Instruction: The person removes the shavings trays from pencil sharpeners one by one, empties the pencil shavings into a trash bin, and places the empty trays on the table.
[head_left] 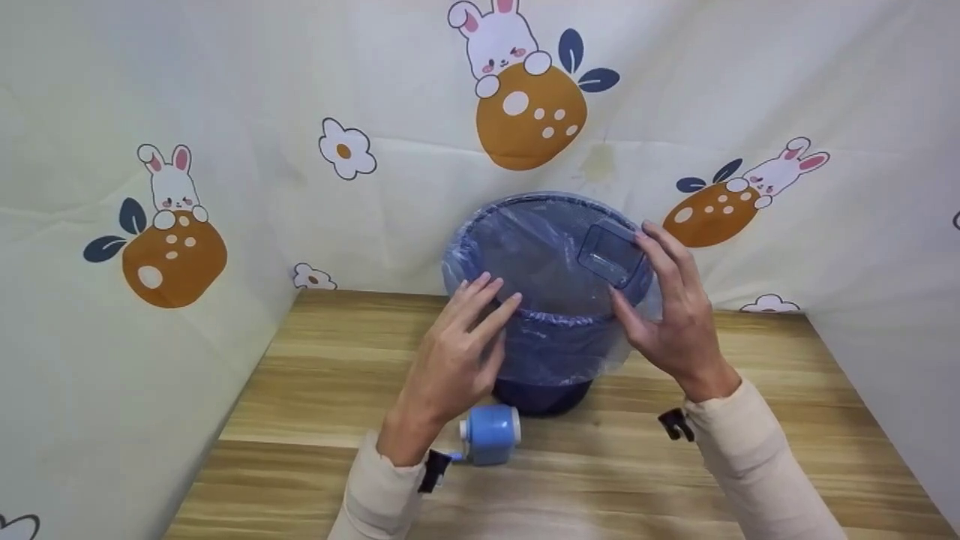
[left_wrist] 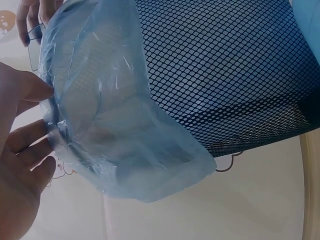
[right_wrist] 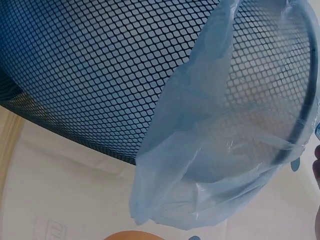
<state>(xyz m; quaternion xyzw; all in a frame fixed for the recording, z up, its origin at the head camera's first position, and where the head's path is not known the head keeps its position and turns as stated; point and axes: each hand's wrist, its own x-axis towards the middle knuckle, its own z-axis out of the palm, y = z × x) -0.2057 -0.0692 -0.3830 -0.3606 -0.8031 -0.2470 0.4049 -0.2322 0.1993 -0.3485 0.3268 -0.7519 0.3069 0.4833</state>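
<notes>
A dark mesh wastebasket (head_left: pixel 544 397) stands on the table, lined with a translucent blue bin bag (head_left: pixel 562 352) folded down over its rim. My right hand (head_left: pixel 679 322) pinches a small clear rectangular plastic box (head_left: pixel 613 255) between thumb and fingers, over the right side of the basket's mouth. At the left front of the rim is my left hand (head_left: pixel 457 352), fingers loosely extended beside the bag. The left wrist view shows the left hand (left_wrist: pixel 25 160) with its fingertips right at the bagged rim. Only bits of the right hand's fingers (right_wrist: pixel 317 170) show in the right wrist view.
A small blue pencil sharpener (head_left: pixel 491 435) with white ends lies on the wood-grain table (head_left: pixel 337 397), in front of the basket and close to the left wrist. Behind the basket hangs a pale cloth (head_left: pixel 405 210) printed with rabbits and oranges.
</notes>
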